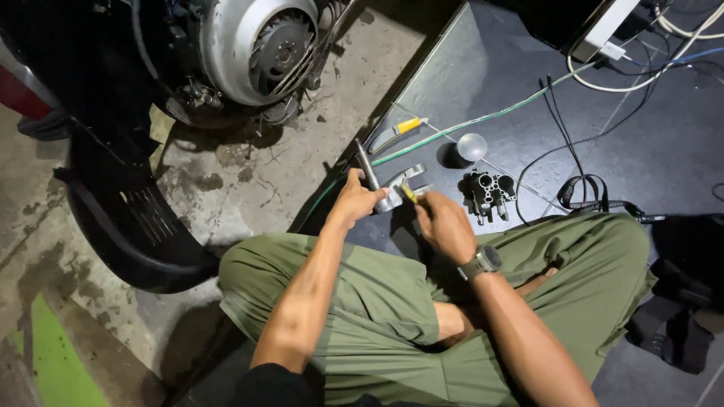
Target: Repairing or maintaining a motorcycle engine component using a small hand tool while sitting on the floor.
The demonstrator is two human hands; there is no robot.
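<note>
My left hand grips a silver metal part with a long shaft, holding it just above the dark mat. My right hand, with a watch on its wrist, holds a small yellow-handled tool whose tip touches that metal part. I sit cross-legged in olive-green trousers. A dark metal block with round bores lies on the mat just right of my hands.
A scooter's engine with a silver fan cover stands at the upper left on cracked concrete. A yellow-handled knife, a small silver bowl, a green cable, black and white cables and a strap lie on the mat.
</note>
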